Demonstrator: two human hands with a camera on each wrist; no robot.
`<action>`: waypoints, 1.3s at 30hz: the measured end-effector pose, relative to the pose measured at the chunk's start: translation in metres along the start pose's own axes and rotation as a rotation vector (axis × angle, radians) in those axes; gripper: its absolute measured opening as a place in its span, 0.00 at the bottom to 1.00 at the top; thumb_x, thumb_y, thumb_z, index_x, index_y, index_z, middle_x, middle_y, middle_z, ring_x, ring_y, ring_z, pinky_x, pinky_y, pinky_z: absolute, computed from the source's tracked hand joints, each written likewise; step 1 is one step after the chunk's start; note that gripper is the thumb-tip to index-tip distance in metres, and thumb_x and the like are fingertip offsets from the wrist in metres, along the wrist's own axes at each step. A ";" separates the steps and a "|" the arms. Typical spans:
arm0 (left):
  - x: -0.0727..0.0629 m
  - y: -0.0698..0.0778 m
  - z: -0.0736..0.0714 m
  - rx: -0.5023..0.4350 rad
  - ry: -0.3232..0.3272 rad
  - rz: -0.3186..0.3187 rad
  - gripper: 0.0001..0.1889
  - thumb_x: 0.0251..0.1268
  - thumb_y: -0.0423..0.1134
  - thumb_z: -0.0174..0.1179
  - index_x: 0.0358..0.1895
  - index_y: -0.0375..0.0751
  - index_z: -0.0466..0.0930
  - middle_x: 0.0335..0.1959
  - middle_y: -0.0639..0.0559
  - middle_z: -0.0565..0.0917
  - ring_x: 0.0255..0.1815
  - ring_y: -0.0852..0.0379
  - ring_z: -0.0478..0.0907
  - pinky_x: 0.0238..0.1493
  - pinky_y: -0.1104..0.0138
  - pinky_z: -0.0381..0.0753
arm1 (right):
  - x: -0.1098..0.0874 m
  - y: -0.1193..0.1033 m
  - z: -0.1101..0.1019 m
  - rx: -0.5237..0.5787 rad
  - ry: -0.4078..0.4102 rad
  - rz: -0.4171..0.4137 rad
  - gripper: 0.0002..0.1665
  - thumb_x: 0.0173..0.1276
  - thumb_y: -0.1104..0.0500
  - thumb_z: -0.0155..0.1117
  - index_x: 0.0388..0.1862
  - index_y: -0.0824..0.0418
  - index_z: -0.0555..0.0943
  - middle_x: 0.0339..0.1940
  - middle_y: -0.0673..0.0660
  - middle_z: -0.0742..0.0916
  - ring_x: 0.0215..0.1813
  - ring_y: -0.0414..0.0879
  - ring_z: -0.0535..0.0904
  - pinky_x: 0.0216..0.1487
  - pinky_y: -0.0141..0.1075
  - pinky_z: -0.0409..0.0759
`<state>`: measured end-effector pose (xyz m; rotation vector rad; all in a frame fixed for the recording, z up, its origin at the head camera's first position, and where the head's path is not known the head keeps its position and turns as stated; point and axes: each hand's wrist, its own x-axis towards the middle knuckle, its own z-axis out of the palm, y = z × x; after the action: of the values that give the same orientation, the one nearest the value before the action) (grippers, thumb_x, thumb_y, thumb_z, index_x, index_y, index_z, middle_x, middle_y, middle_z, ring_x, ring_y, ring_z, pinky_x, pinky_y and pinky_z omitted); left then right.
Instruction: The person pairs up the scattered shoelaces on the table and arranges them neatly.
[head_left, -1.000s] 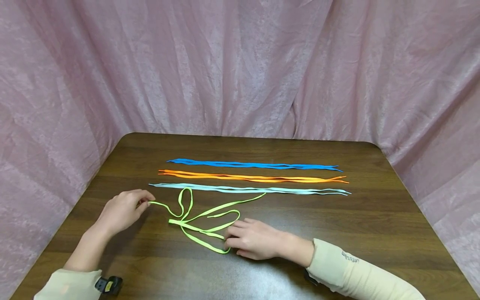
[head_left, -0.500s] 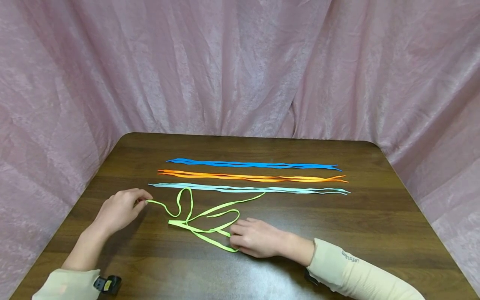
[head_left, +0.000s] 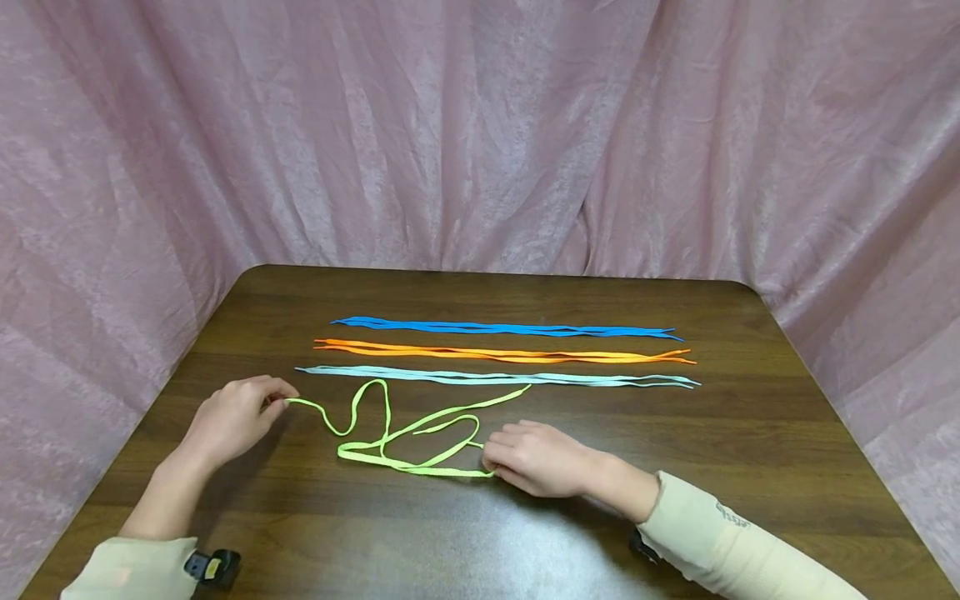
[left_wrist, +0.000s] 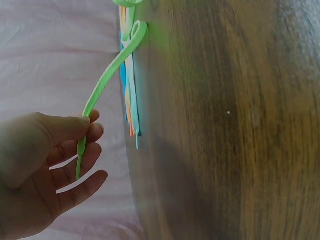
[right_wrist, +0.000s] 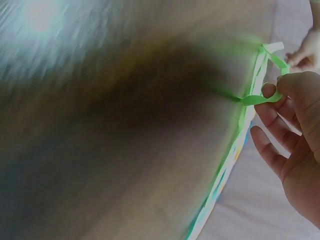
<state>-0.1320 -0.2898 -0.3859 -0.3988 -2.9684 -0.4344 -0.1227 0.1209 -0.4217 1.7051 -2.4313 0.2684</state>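
A neon yellow-green shoelace (head_left: 442, 411) lies in loose loops on the table between the two hands. My left hand (head_left: 238, 417) pinches it near one end between thumb and index finger; in the left wrist view the narrow tip (left_wrist: 78, 167) hangs below the thumb. At the other side my right hand (head_left: 542, 458) pinches a bend of the same lace, and the right wrist view shows the green loop (right_wrist: 260, 100) at the thumb and fingertip. The lace's free end touches or lies very near a pale mint shoelace (head_left: 450, 377).
Beyond the mint lace, an orange shoelace (head_left: 480, 354) and a blue shoelace (head_left: 480, 328) lie stretched out, roughly parallel, each in doubled strands. The brown wooden table (head_left: 750, 467) has rounded far corners. Pink curtains (head_left: 480, 133) hang behind and around it.
My right hand has moved right and slightly away from me, drawing the lower green loop out flatter. My left hand has shifted slightly left with its end. The other laces have stayed put.
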 end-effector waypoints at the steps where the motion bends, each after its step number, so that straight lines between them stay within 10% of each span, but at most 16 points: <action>1: 0.000 -0.001 0.000 0.002 0.003 -0.002 0.06 0.56 0.32 0.60 0.35 0.46 0.83 0.35 0.49 0.84 0.24 0.56 0.75 0.21 0.58 0.69 | -0.002 0.002 -0.002 0.006 0.009 0.012 0.05 0.63 0.57 0.58 0.33 0.49 0.71 0.29 0.40 0.75 0.34 0.35 0.70 0.34 0.28 0.68; 39: -0.003 -0.006 0.006 -0.024 -0.011 -0.042 0.05 0.56 0.32 0.59 0.33 0.46 0.81 0.27 0.54 0.80 0.19 0.59 0.67 0.18 0.65 0.62 | -0.066 0.029 -0.019 0.006 0.068 0.073 0.09 0.53 0.61 0.66 0.30 0.51 0.76 0.28 0.41 0.75 0.31 0.36 0.70 0.33 0.29 0.71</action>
<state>-0.1318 -0.2944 -0.3933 -0.3427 -2.9897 -0.4740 -0.1273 0.1951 -0.4203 1.5854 -2.4489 0.3376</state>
